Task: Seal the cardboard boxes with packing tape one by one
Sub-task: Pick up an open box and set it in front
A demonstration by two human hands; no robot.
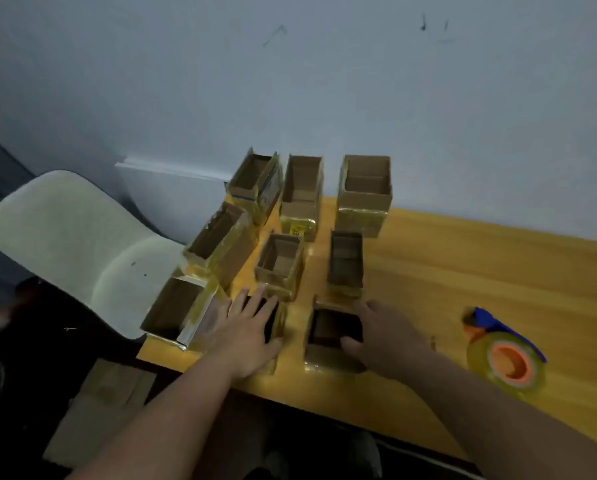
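- Two hands on the front row: left hand (252, 336) lies flat, fingers spread, over one small open brown cardboard box (276, 327).
- Right hand (380, 336) grips the neighbouring dark open cardboard box (331, 332) by its rim.
- Blue-handled tape dispenser with the orange-cored roll (506, 358) sits further right on the yellow wooden tabletop (463, 258), so it's nearer the right hand, I reckon.

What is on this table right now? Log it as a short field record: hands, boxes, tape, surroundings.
left hand: fingers straight, lying flat over a small box at the table's near edge
right hand: fingers curled over the rim of the near open box
boxes: cardboard, tops open where visible, grouped at the table's left end
tape dispenser: blue and orange, lying on the table right of the hands, untouched
table: yellow wood grain
chair: pale, left of the table
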